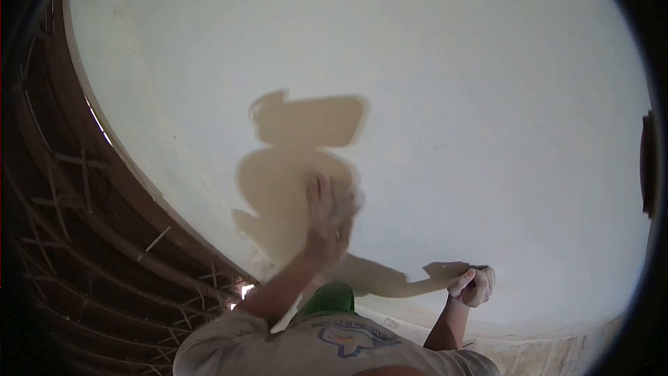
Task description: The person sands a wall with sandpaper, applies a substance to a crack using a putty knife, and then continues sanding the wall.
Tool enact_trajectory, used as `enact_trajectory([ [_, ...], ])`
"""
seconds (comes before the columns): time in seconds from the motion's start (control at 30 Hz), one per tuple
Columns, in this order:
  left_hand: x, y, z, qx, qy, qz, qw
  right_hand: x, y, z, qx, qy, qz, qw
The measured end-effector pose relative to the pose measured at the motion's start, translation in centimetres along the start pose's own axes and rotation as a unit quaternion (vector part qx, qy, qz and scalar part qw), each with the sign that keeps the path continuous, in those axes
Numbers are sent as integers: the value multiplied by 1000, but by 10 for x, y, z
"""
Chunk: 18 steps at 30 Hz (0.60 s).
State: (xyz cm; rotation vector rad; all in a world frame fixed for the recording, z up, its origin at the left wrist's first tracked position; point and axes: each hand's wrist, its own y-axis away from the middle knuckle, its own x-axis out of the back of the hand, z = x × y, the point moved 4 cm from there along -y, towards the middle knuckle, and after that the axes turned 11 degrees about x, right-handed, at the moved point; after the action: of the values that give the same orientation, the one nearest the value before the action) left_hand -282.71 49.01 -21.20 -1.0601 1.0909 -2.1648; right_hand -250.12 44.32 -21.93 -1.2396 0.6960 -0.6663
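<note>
A large pale wall (473, 132) fills most of the head view. My left hand (334, 212) is raised in front of it, left of the middle, and smeared by motion. Whether its fingers hold anything does not show. Lower on the right, my right hand (474, 287) is closed, close to the wall, with its fingers curled in. A dark spot shows between thumb and fingers, but I cannot make out what they hold, if anything. Brown shadows of my head and arms fall on the wall around both hands.
Along the left runs a dark structure of wooden beams and slats (83, 237), with bright light through a gap. Something green (330, 299) shows just above my shirt (313, 345). A dark object (648, 164) stands at the far right edge.
</note>
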Motion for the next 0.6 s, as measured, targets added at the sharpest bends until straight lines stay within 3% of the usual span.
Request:
enact_trajectory([
  [0.07, -22, 47, 1, 49, -9, -69, 996, 0, 5, 5, 11, -8, 23, 1000],
  [0.17, -11, 37, 8, 35, 27, -27, 999, -2, 6, 3, 4, 4, 21, 1000],
  [0.37, 45, -57, 16, -43, 37, 9, 998, -2, -1, -2, 24, 25, 3, 999],
  [0.47, 21, -35, 14, -12, 80, 22, 997, -4, 1, -2, 8, 53, 9, 999],
  [0.57, -2, 17, 35, 76, 82, -13, 994, -1, 6, 1, 22, 59, 9, 998],
  [0.6, -5, 29, 38, 69, 100, -28, 992, -2, 5, 1, 25, 61, 11, 998],
])
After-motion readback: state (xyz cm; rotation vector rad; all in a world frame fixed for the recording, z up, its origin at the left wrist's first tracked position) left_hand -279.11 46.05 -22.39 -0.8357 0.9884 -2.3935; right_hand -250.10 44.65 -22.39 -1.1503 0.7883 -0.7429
